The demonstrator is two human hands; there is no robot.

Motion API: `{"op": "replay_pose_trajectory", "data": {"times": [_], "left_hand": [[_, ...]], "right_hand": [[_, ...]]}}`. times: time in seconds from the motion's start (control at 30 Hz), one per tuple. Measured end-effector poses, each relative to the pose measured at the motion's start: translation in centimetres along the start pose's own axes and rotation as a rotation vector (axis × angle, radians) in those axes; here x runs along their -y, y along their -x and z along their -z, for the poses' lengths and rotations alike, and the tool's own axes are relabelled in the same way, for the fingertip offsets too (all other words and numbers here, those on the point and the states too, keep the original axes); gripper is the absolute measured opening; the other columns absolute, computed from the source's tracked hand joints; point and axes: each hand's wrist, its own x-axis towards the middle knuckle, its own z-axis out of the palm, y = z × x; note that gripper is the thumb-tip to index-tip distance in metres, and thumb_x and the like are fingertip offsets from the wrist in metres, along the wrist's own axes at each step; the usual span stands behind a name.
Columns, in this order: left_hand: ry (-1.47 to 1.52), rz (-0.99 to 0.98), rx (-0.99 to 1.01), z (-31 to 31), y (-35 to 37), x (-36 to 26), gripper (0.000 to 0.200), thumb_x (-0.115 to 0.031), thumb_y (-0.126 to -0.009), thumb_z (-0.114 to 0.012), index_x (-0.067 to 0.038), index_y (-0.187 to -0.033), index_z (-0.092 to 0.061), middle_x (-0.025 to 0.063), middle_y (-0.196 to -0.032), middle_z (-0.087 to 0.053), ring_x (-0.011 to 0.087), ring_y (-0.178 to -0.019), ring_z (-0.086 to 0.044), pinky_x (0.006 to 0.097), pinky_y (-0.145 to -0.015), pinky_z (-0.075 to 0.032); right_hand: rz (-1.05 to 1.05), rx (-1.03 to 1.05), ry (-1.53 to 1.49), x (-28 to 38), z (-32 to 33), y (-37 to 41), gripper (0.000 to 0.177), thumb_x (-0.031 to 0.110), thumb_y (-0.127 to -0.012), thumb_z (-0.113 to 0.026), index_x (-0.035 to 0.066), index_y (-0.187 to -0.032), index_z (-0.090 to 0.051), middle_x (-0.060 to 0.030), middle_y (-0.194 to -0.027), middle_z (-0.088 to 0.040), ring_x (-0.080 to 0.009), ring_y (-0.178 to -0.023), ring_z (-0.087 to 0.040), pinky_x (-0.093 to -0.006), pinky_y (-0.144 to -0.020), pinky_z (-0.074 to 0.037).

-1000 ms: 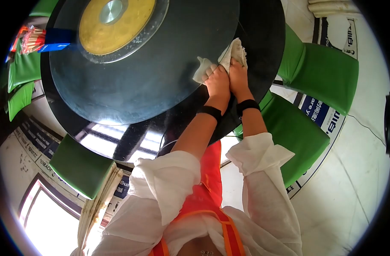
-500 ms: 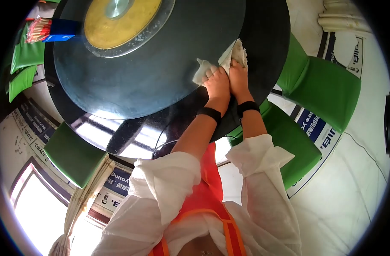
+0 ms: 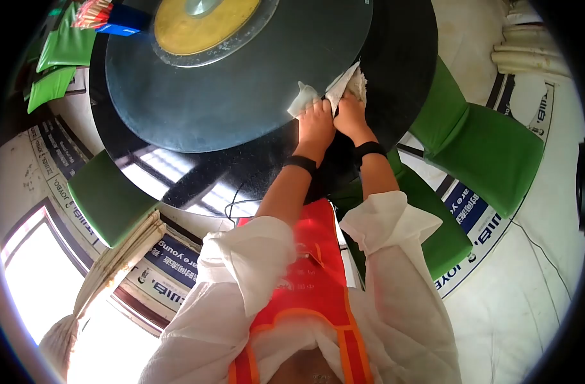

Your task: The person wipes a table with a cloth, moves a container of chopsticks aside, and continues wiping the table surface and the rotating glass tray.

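Note:
A white cloth [image 3: 343, 86] lies bunched at the near right edge of a dark glass turntable [image 3: 241, 83], which rests on a round black table [image 3: 401, 57]. My left hand [image 3: 316, 123] presses on the cloth's left part. Beside it, touching, my right hand [image 3: 350, 115] presses on the cloth's right part. Both wrists wear black bands. The turntable has a yellow disc [image 3: 203, 22] with a metal hub at its centre.
Green chairs stand around the table: one at the right [image 3: 491, 150], one by my right elbow [image 3: 443, 230], one at the left [image 3: 106, 198]. A blue box of red-tipped sticks [image 3: 110, 14] sits on the table's far left. A bright window is at the lower left.
The view has shifted, so the table and my hands sit a little higher and more to the left in frame. Both hands stay pressed together on the cloth at the turntable's edge.

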Motion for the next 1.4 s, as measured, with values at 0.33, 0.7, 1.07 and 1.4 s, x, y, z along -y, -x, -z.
{"op": "replay_pose_trajectory", "data": {"times": [0.33, 0.7, 1.07, 1.4], "left_hand": [[0.042, -0.005, 0.153, 2.5, 10.6, 2.2, 0.036, -0.026, -0.066, -0.06, -0.003, -0.09, -0.048, 0.0135, -0.09, -0.049, 0.0298, -0.085, -0.052, 0.0384, -0.073, -0.043], [0.637, 0.367, 0.228, 10.3, 16.4, 9.7, 0.029, -0.03, -0.08, -0.057, -0.002, -0.09, -0.053, 0.0201, -0.079, -0.058, 0.0332, -0.071, -0.059, 0.0373, -0.06, -0.046], [0.666, 0.268, 0.14, 11.4, 16.7, 14.8, 0.032, -0.025, -0.08, -0.058, 0.002, -0.095, -0.049, 0.0224, -0.081, -0.057, 0.0351, -0.071, -0.057, 0.0368, -0.063, -0.045], [0.775, 0.213, 0.269, 10.8, 19.6, 20.4, 0.017, -0.011, -0.081, -0.049, -0.003, -0.095, -0.056, 0.0118, -0.081, -0.06, 0.0226, -0.07, -0.056, 0.0312, -0.065, -0.045]], "right_hand": [[0.05, 0.098, -0.163, 4.1, -3.3, 7.6, 0.032, 0.007, -0.064, -0.056, 0.006, -0.096, -0.058, -0.014, -0.099, -0.056, -0.0311, -0.098, -0.05, -0.0424, -0.081, -0.039], [-0.426, -0.076, -1.275, 11.1, -9.9, 8.6, 0.027, 0.002, -0.076, -0.051, -0.001, -0.102, -0.053, -0.0054, -0.09, -0.061, -0.0128, -0.079, -0.056, -0.0267, -0.069, -0.045], [-0.959, -0.159, -1.839, 15.2, -10.7, 3.9, 0.026, 0.002, -0.074, -0.059, 0.0, -0.099, -0.055, -0.0072, -0.094, -0.057, -0.0199, -0.085, -0.055, -0.0321, -0.079, -0.045], [-0.862, -0.507, -1.741, 8.2, -7.1, 0.5, 0.005, 0.008, -0.08, -0.057, 0.007, -0.075, -0.055, 0.0, -0.063, -0.052, -0.0117, -0.051, -0.048, -0.0231, -0.048, -0.04]]}}
